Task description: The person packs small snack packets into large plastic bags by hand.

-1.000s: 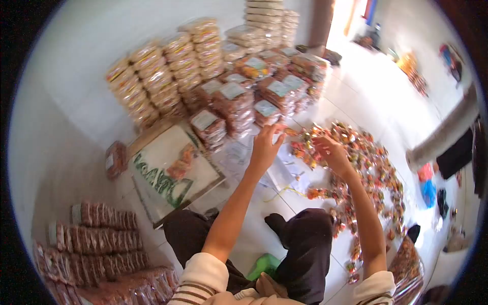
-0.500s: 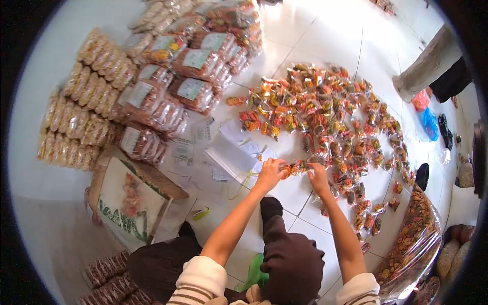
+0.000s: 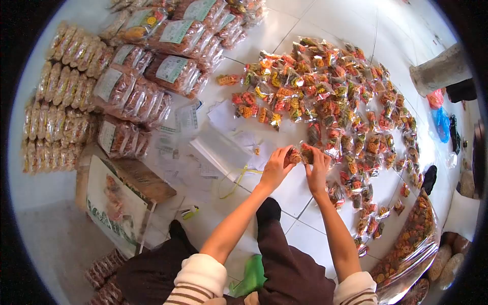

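Observation:
Near the middle of the view, my left hand (image 3: 274,166) holds a small clear packet of orange and brown snacks (image 3: 292,156) between its fingers. Just to its right, my right hand (image 3: 317,169) pinches another small snack packet (image 3: 306,152). The two packets are close together, raised above the white tiled floor. Beyond and to the right of my hands spreads a large heap of similar small packets (image 3: 325,84). Left of my left hand lie a stack of clear plastic bags (image 3: 218,155) and a yellow tie (image 3: 246,170).
Stacked large packs with green labels (image 3: 175,71) and rows of pale packs (image 3: 68,122) stand at the left. A wooden box (image 3: 145,180) with a printed panel is below them. A yellow-green stapler (image 3: 189,212) lies near my foot. A big snack bag (image 3: 409,244) leans at the right.
The view has shifted. Both hands have lifted the packets, which now stand more upright between my fingers.

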`<state>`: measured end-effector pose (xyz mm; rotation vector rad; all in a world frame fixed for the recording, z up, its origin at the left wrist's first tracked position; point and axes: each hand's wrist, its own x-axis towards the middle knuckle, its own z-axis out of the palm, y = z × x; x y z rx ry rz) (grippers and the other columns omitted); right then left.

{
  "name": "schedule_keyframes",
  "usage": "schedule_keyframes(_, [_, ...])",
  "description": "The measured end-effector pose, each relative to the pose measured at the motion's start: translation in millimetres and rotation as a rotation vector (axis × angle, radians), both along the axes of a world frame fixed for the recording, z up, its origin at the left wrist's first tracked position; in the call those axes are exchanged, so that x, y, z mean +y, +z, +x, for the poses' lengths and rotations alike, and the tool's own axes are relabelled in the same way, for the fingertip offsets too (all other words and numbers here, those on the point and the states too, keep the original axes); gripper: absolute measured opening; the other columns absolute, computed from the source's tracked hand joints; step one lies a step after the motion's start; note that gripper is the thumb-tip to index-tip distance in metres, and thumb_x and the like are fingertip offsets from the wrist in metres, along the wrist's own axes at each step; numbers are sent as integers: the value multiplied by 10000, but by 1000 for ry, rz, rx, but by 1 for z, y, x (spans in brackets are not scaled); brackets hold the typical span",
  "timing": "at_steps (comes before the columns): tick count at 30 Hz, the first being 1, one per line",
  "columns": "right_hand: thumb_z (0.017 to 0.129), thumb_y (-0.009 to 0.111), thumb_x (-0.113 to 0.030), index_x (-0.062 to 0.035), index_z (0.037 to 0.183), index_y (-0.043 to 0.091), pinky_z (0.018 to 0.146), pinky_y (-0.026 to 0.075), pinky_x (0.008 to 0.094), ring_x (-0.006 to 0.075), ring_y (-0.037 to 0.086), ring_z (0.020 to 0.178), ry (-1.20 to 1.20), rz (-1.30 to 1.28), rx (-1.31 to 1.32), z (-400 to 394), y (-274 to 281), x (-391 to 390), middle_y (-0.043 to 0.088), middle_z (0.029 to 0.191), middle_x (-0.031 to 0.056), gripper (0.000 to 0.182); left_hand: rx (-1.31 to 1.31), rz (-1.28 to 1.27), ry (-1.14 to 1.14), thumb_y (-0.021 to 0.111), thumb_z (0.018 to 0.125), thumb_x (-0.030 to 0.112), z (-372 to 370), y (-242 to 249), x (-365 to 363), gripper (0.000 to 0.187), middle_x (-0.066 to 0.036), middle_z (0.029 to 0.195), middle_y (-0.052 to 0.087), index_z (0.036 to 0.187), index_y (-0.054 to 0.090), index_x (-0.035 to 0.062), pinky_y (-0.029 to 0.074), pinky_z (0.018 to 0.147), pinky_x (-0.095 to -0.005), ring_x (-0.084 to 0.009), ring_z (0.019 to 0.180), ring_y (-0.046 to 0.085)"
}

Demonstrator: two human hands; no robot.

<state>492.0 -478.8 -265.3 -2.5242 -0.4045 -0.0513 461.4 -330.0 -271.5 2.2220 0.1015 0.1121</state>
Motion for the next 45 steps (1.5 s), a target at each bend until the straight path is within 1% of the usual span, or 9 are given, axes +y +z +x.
schedule_keyframes(6, [782,525,30,-57,1306,315,882,389,313,188,481,1003,79,781,365,-7,54,16,410,1274,116,571,-254,-128,-176,651,703,42,-2,84,34,602,-134,1041,501,1241,382,28,427,803,-341,-277,927,521])
schedule_keyframes(13, [818,446,69,-61,1339,252,977,290,292,176,333,1206,463,904,392,-22,163,51,319,1338,105,571,-369,10,-307,633,735,62,-48,227,74,673,-160,1147,432,1312,288,33,403,852,-330,-282,1048,446])
schedule_keyframes(20, [808,456,54,-82,1368,175,892,339,250,106,386,1089,816,1055,649,-90,283,122,367,1261,31,641,-465,207,-100,580,779,72,-150,317,126,646,-170,1156,411,1319,229,32,354,897,-361,-296,1056,423])
schedule_keyframes(23, [825,503,2,-81,1333,217,859,373,255,108,417,1064,929,980,614,-122,303,158,423,1214,40,588,-561,295,97,538,826,104,-198,331,144,595,-146,1081,447,1321,218,32,418,767,-339,-245,873,493])
schedule_keyframes(27, [833,558,-82,-61,1112,336,708,455,265,149,531,897,921,829,367,-158,323,209,529,1010,81,357,-504,-166,365,472,879,135,-237,313,177,521,-98,1016,426,1317,216,16,416,531,-265,-112,636,456])
schedule_keyframes(30, [883,474,-103,-61,1104,350,665,483,268,159,557,839,883,901,466,-176,332,243,533,965,91,257,-734,99,390,530,847,192,-265,341,197,546,-130,1091,382,1316,289,53,378,830,-337,-221,954,441])
schedule_keyframes(33, [914,406,-135,-45,1090,387,647,507,293,162,565,840,769,1062,792,-206,342,270,534,968,95,198,-651,100,343,565,817,234,-288,349,215,563,-137,1110,383,1312,332,98,285,944,-355,-257,1084,360])
schedule_keyframes(38, [866,344,-533,-43,1162,453,691,506,358,201,559,885,908,817,1174,-207,328,280,533,1040,86,582,-551,479,297,639,718,201,-321,350,243,659,-86,1151,449,1307,350,147,296,971,-402,-281,1098,383])
schedule_keyframes(45, [820,584,-330,9,1222,369,681,487,279,158,571,826,977,702,929,-226,322,294,569,982,76,568,-408,299,244,634,723,122,-336,355,243,730,-101,1249,420,1345,251,126,277,986,-395,-285,1131,384])
